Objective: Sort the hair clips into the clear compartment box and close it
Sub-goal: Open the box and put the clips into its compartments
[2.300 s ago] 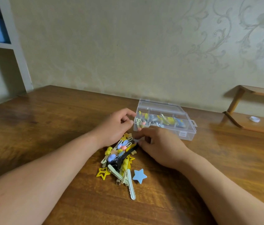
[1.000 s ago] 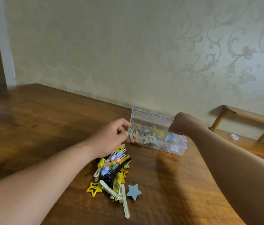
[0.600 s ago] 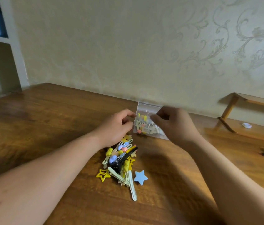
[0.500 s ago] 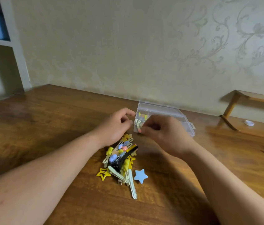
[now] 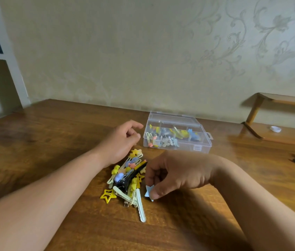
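So the right hand (image 5: 181,173) is down on the wooden worktop (image 5: 52,133), pinching a light blue star clip (image 5: 148,193) between thumb and fingertips, just to the right of the pile of hair clips (image 5: 126,178). The star's lower point looks like it's touching the wood, can't say for sure.

The left hand (image 5: 119,144) sits at the far end of the pile, fingers loosely curled with nothing in them, just beside the left end of the clear compartment box (image 5: 195,146).

The box is further back, near the wall. Its lid looks folded back behind it, and there's a mix of yellow, blue and pinkish clips in the compartments. Too blurry to tell which compartment holds what.

In the pile: a yellow star outline clip (image 5: 108,195) at the near left, a long black clip (image 5: 130,176) lying diagonally across the top, and a pale cream long clip (image 5: 141,209) sticking out toward the camera.

Off to the right there's a wooden rack (image 5: 279,101) with a small white round thing (image 5: 275,128) under it.
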The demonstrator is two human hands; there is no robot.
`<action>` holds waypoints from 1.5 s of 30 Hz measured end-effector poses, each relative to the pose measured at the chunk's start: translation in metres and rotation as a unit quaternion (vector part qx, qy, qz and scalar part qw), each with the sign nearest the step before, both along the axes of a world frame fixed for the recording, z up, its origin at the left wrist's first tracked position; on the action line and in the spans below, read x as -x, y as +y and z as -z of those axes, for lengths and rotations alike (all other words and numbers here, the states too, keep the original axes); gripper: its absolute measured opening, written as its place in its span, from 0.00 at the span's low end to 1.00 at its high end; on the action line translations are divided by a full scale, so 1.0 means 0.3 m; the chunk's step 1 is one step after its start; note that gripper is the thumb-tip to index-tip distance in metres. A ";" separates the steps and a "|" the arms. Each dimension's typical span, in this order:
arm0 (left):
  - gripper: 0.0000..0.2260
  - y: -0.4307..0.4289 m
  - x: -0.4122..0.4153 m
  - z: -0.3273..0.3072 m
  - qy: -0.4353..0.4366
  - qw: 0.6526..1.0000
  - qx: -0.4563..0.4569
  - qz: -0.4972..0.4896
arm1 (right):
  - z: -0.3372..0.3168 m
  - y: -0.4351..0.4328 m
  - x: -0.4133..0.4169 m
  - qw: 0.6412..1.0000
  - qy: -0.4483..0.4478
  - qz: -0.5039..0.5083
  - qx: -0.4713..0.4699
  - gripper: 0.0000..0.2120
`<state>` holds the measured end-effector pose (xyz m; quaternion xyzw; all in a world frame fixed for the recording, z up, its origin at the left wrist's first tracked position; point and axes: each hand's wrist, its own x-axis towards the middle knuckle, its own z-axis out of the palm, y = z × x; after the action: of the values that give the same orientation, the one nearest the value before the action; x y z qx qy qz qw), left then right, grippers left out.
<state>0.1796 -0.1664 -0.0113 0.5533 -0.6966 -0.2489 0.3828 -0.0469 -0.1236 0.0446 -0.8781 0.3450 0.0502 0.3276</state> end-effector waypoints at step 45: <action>0.13 -0.009 0.003 0.003 0.006 1.000 0.008 0.024 | 0.073 -0.111 -0.021 0.898 -0.236 0.264 0.262 0.05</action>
<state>0.1787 -0.1690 -0.0123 0.5320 -0.7091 -0.2561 0.3855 -0.0405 -0.1569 0.0227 -0.7952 0.4772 -0.3388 0.1584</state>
